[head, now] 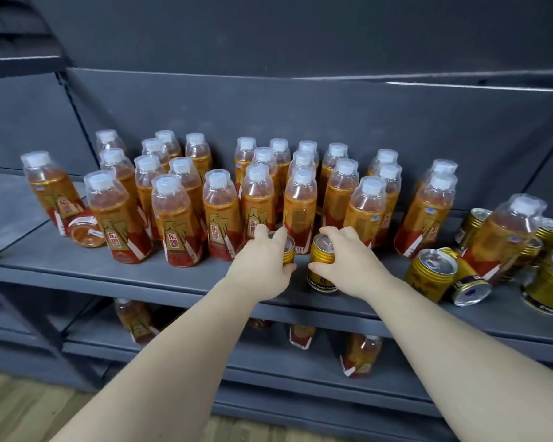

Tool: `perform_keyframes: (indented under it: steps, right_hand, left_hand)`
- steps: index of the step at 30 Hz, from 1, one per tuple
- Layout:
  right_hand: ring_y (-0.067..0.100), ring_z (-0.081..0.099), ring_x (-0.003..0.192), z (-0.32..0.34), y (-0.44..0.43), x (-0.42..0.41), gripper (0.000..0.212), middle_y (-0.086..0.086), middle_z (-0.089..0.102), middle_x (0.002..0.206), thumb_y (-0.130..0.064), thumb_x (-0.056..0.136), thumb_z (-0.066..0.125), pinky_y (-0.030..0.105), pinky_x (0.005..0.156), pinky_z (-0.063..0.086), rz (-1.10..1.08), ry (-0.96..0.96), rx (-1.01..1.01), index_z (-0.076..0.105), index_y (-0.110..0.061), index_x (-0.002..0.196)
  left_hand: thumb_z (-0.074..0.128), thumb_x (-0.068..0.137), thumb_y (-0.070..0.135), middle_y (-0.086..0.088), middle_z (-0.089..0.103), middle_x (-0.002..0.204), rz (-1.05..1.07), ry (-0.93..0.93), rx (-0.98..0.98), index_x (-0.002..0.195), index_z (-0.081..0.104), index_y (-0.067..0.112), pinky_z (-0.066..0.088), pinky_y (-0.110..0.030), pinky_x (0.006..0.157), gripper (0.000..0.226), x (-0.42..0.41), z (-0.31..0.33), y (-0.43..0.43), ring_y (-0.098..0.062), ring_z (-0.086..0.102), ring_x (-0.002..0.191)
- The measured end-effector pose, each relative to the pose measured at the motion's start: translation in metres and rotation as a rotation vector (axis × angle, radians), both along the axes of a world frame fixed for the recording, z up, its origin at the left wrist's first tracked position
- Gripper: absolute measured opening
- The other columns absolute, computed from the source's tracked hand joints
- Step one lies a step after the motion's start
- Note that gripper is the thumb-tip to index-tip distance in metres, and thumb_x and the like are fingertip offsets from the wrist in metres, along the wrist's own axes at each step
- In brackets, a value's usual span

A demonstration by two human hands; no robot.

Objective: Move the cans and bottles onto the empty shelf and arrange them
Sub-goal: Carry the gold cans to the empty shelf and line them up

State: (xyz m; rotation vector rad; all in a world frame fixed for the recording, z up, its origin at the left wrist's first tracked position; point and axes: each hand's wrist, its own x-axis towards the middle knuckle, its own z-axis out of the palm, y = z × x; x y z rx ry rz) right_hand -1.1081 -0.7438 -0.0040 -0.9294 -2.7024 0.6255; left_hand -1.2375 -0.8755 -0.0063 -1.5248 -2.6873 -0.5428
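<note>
Several orange drink bottles [179,218] with clear caps stand in rows on the grey shelf [77,266]. One bottle [85,229] lies on its side at the left. My left hand [262,260] grips a gold can [288,250] standing near the shelf's front, mostly hidden by my fingers. My right hand [345,260] grips a second gold can [321,266] right beside it, upright on the shelf. At the right, several more gold cans [428,272] sit around a lone bottle [502,237], one can [468,285] tipped over.
The lower shelf [268,355] holds a few more bottles [359,355], partly hidden by the shelf above. A dark shelf post [29,317] runs down at the left. Wooden floor [20,409] shows at the bottom left. The upper shelf edge [460,86] overhangs the bottles.
</note>
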Motion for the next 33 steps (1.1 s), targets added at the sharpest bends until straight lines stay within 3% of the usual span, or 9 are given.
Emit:
perform_keyframes:
  steps: [8,33]
  right_hand:
    - [0.025,0.051,0.123,-0.005,-0.003,0.000,0.077,0.001,0.033,0.144,-0.045,0.090,0.069,0.037,0.095,0.053,-0.046,-0.028,-0.003,0.027,-0.029,0.152]
    - [0.024,0.049,0.127,-0.012,-0.011,-0.009,0.076,0.000,0.031,0.146,-0.043,0.090,0.069,0.036,0.098,0.051,-0.114,-0.031,0.006,0.025,-0.030,0.151]
  left_hand:
    - [0.061,0.096,0.040,-0.009,0.032,0.145,-0.046,0.013,0.002,0.153,0.025,0.023,0.055,-0.034,0.093,0.069,-0.007,-0.002,0.003,-0.029,0.056,0.118]
    - [0.063,0.096,0.039,-0.010,0.031,0.145,-0.133,-0.038,0.031,0.150,0.028,0.022,0.056,-0.034,0.093,0.067,-0.024,-0.007,0.012,-0.030,0.056,0.118]
